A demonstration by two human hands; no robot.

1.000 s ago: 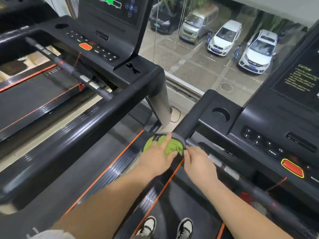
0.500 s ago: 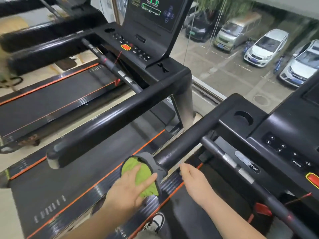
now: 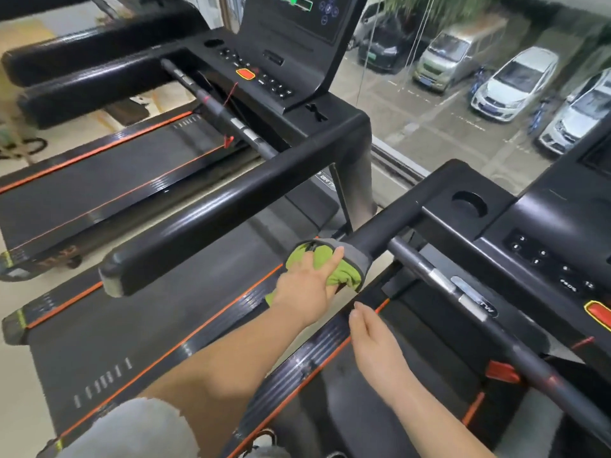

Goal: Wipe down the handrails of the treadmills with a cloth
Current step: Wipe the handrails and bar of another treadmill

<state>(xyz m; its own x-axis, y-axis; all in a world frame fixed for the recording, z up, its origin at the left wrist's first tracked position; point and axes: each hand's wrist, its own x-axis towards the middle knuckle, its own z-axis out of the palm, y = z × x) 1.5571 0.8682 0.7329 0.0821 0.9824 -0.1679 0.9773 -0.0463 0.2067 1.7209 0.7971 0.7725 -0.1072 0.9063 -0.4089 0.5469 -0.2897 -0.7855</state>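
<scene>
A green cloth with grey edging (image 3: 344, 276) is wrapped over the near end of the black handrail (image 3: 380, 233) of the right-hand treadmill. My left hand (image 3: 304, 289) holds the cloth against that rail end. Its fingers lie over the top and its thumb is hidden. A corner of cloth shows under my wrist. My right hand (image 3: 373, 342) hovers below and to the right of the cloth, above the treadmill's side strip. Its fingers are relaxed and it touches nothing.
A thin crossbar (image 3: 439, 279) runs from the handrail under the console (image 3: 545, 246), which has a cup holder (image 3: 469, 204). The neighbouring treadmill's thick handrail (image 3: 215, 213) lies parallel on the left. A window ahead overlooks parked cars (image 3: 512, 84).
My left hand has kept the cloth at the rail end. My right hand has drawn back from beside the cloth and now hangs lower and free.
</scene>
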